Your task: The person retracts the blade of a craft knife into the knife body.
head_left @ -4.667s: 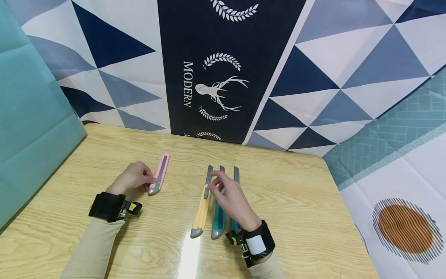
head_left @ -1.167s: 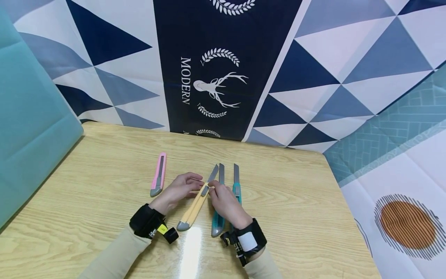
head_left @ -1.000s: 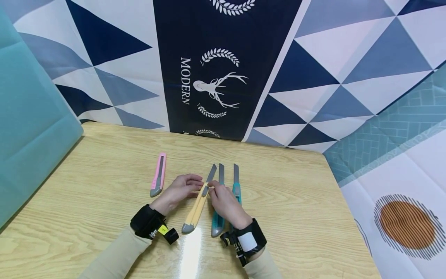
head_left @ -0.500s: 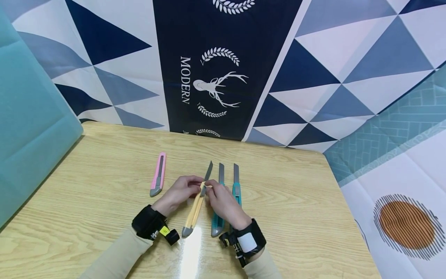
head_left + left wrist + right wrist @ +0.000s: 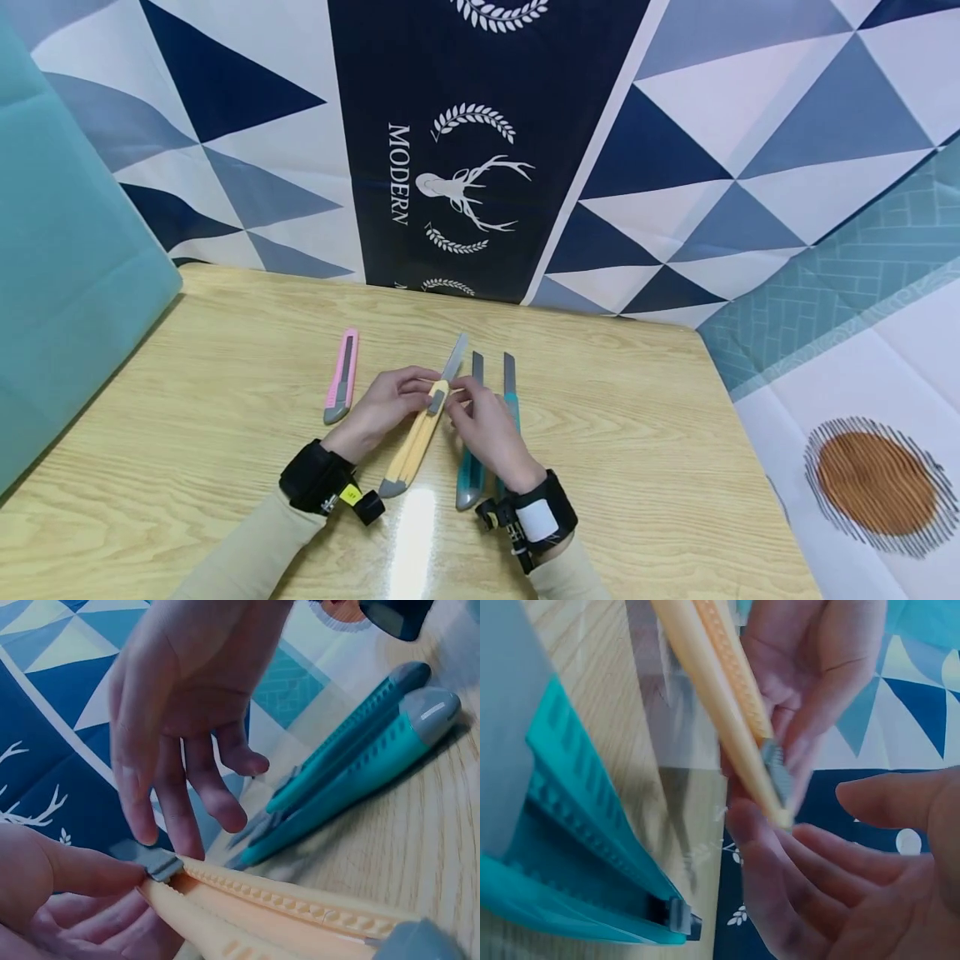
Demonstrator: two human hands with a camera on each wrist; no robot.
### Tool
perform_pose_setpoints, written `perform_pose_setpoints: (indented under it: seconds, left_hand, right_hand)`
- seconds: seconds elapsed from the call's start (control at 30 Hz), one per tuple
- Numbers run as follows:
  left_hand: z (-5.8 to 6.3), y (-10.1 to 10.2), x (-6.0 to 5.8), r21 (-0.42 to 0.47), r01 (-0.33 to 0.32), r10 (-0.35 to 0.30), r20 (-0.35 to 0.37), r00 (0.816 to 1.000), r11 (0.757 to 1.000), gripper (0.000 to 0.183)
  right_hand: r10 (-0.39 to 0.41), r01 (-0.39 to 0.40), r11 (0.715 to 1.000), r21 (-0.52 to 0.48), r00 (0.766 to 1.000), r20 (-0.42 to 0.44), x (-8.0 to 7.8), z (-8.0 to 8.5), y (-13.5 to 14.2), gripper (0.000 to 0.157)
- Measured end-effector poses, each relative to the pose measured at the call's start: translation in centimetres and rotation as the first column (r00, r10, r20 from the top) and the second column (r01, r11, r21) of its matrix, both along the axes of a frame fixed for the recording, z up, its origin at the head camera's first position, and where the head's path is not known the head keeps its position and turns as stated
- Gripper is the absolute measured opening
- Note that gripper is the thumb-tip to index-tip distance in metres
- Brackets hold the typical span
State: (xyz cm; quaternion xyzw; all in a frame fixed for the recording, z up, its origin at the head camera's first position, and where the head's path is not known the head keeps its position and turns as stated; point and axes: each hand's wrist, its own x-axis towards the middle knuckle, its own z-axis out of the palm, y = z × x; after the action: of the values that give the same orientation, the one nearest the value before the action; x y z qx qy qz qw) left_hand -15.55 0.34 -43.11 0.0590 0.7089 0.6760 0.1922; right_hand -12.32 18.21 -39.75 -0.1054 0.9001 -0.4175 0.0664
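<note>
A yellow utility knife [image 5: 415, 446] with its blade out is held at a slant over the middle of the table. My left hand [image 5: 384, 412] grips it near the blade end; in the left wrist view the thumb lies against the grey slider [image 5: 161, 864] and fingers are underneath. My right hand [image 5: 486, 425] is at the knife's other side, its thumb apart and its fingers loosely bent. In the right wrist view those fingertips [image 5: 754, 825] are at the knife's front end; whether they touch it is unclear.
Two teal utility knives [image 5: 470, 479] [image 5: 352, 727] lie side by side under and beside my right hand, blades out. A pink utility knife [image 5: 341, 379] lies to the left on the wooden table [image 5: 637, 467]. Patterned cloth [image 5: 495, 125] hangs behind the table.
Earlier my left hand was at the pink knife and the yellow one lay on the table. Since half a second ago, the yellow knife's blade has tilted right and my right thumb has come off it.
</note>
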Motion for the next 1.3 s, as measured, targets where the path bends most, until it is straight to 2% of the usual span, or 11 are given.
perform_pose_setpoints:
  seconds: [0.2,0.33,0.57,0.7,0.8,1.0,1.17,1.3]
  left_hand:
    - [0.6,0.2,0.3,0.056,0.033,-0.032,-0.009,0.999,0.998,0.040]
    - [0.9,0.0,0.5,0.098,0.046,-0.045,-0.010,0.999,0.994,0.042]
    - [1.1,0.1,0.5,0.140,0.051,-0.045,-0.044,0.998,0.989,0.040]
    - [1.1,0.1,0.5,0.115,0.052,-0.044,-0.067,0.997,0.992,0.035]
    - [1.0,0.2,0.6,0.091,0.067,-0.064,-0.039,0.997,0.994,0.035]
    - [0.9,0.4,0.5,0.023,0.110,-0.111,0.034,0.993,0.994,0.037]
    - [0.9,0.4,0.5,-0.015,0.208,-0.208,0.025,0.978,0.978,0.039]
    - [0.9,0.4,0.7,-0.044,0.344,-0.345,-0.029,0.938,0.938,0.031]
  right_hand:
    - [-0.097,0.095,0.995,-0.034,0.994,-0.058,-0.3,-0.6,0.2,0.033]
    - [-0.107,0.103,0.994,-0.046,0.990,-0.091,-0.4,-0.5,0.0,0.031]
    - [-0.142,0.123,0.983,-0.133,0.980,-0.143,-0.7,-0.2,0.2,0.019]
    - [-0.155,0.133,0.979,-0.155,0.978,-0.137,-0.8,-0.1,0.3,0.015]
    - [-0.162,0.140,0.969,-0.205,0.982,-0.097,-0.7,-0.1,0.4,0.016]
    - [-0.209,0.197,0.921,-0.336,0.978,0.001,-0.7,0.2,0.7,0.021]
    - [-0.237,0.222,0.891,-0.397,0.972,0.014,-0.9,0.7,1.3,0.021]
    - [-0.247,0.210,0.885,-0.416,0.968,-0.037,-1.0,1.3,2.0,0.021]
